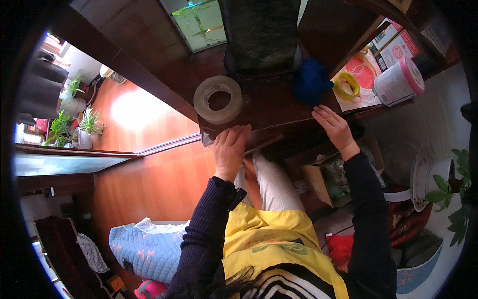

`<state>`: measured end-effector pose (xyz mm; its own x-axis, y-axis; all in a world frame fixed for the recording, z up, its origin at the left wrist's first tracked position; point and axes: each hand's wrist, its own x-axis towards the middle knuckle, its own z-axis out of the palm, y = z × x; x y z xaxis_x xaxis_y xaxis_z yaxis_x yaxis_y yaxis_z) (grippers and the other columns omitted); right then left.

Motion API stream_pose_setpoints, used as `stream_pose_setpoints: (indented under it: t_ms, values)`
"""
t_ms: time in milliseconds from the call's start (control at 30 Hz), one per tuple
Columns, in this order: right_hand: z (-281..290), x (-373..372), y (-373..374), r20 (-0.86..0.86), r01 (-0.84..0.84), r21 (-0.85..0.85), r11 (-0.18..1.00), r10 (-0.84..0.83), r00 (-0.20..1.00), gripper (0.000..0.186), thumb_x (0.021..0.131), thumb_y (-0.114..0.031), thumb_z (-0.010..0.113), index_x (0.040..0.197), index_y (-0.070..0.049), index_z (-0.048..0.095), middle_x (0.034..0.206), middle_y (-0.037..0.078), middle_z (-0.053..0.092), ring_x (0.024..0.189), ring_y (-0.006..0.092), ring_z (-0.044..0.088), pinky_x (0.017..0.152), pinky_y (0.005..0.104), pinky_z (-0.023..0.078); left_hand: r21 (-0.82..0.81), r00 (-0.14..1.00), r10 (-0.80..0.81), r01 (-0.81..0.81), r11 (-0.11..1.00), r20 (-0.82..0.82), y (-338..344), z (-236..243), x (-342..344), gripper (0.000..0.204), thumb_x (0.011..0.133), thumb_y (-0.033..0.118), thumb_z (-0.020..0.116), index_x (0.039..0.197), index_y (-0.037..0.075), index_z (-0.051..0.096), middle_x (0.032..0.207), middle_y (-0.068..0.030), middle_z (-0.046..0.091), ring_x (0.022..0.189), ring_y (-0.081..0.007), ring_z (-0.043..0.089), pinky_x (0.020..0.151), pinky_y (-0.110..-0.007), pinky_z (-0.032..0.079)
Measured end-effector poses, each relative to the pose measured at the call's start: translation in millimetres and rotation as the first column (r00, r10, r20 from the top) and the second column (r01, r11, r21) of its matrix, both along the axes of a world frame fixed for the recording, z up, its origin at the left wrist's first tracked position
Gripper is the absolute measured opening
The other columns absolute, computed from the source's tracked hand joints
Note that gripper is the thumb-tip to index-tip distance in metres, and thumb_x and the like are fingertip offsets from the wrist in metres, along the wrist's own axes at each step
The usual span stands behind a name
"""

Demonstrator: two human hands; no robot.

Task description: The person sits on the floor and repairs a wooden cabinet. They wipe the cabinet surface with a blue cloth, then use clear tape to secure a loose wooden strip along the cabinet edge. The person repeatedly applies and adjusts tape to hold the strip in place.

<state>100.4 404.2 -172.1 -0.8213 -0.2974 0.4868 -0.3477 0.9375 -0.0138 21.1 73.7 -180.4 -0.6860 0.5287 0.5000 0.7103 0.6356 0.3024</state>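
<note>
Back side up, my left hand (pixel 231 149) rests at the front edge of a dark wooden shelf (pixel 274 112), its fingers lying flat. Just beyond it lies a wide roll of clear tape (pixel 201 102). A small whitish scrap (pixel 206 140) sits at the shelf's left corner, beside that hand. My right hand (pixel 336 130) reaches the same edge farther right, fingers stretched out and close together. A crumpled blue bundle (pixel 311 82) lies just past its fingertips; whether it is cloth or yarn I cannot tell. Neither hand visibly holds anything.
A dark upright block (pixel 259 35) stands at the shelf's back. To the right are a yellow tape roll (pixel 341 90) and a white tub with a pink lid (pixel 401 82). Below stands an open cardboard box (pixel 318 184). A blue quilted cover (pixel 149 249) lies at the lower left.
</note>
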Motion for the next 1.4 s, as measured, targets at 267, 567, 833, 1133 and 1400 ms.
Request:
stream_pose_setpoints:
  t_ms: [267, 567, 833, 1133, 1400]
  values:
    - [4, 7, 27, -0.015, 0.109, 0.079, 0.991, -0.109, 0.994, 0.034, 0.082, -0.003, 0.055, 0.114, -0.011, 0.064, 0.123, 0.006, 0.060, 0.123, 0.0226, 0.051, 0.104, 0.0378, 0.041, 0.023, 0.998, -0.010, 0.012, 1.000, -0.055, 4, -4, -2, 0.035, 0.075, 0.007, 0.059, 0.109, 0.014, 0.064, 0.102, -0.0007, 0.060, 0.094, -0.0214, 0.057, 0.084, -0.035, 0.046]
    - [29, 11, 8, 0.012, 0.282, 0.010, 0.959, -0.283, 0.959, 0.029, 0.087, -0.013, 0.058, 0.114, -0.003, 0.062, 0.125, 0.011, 0.058, 0.127, 0.0260, 0.045, 0.104, 0.0390, 0.038, 0.057, 0.998, -0.029, 0.026, 0.998, 0.051, 3, 2, 3, 0.044, 0.072, 0.002, 0.058, 0.115, 0.010, 0.061, 0.107, -0.0088, 0.059, 0.103, -0.0305, 0.054, 0.089, -0.041, 0.044]
    - [32, 1, -86, 0.079, 0.211, -0.239, 0.948, -0.198, 0.977, 0.025, 0.087, -0.018, 0.062, 0.105, -0.001, 0.062, 0.102, 0.011, 0.063, 0.094, 0.0270, 0.059, 0.084, 0.0362, 0.049, 0.086, 0.999, 0.054, -0.054, 0.995, 0.003, -16, 11, 10, 0.030, 0.078, 0.005, 0.057, 0.108, 0.006, 0.062, 0.107, -0.0088, 0.059, 0.106, -0.0297, 0.054, 0.092, -0.040, 0.044]
    - [-5, -28, -155, 0.624, 0.803, -0.557, -0.210, 0.533, 0.572, 0.035, 0.096, -0.039, 0.048, 0.097, -0.006, 0.062, 0.085, 0.006, 0.066, 0.068, 0.0139, 0.059, 0.060, 0.0258, 0.048, 0.557, 0.195, -0.551, -0.544, 0.628, 0.812, 2, -6, 36, 0.027, 0.096, 0.026, 0.052, 0.107, 0.002, 0.057, 0.094, -0.0061, 0.064, 0.075, -0.0119, 0.059, 0.067, -0.024, 0.048]
    - [-18, -46, -123, 0.561, 0.799, -0.376, -0.469, 0.571, 0.599, 0.039, 0.093, -0.039, 0.056, 0.092, -0.001, 0.062, 0.082, 0.011, 0.065, 0.066, 0.0162, 0.059, 0.054, 0.0244, 0.049, 0.446, 0.102, -0.618, -0.784, 0.433, 0.780, 9, -16, 9, 0.043, 0.095, 0.043, 0.051, 0.099, 0.001, 0.059, 0.082, -0.0066, 0.062, 0.066, -0.0134, 0.057, 0.059, -0.023, 0.046]
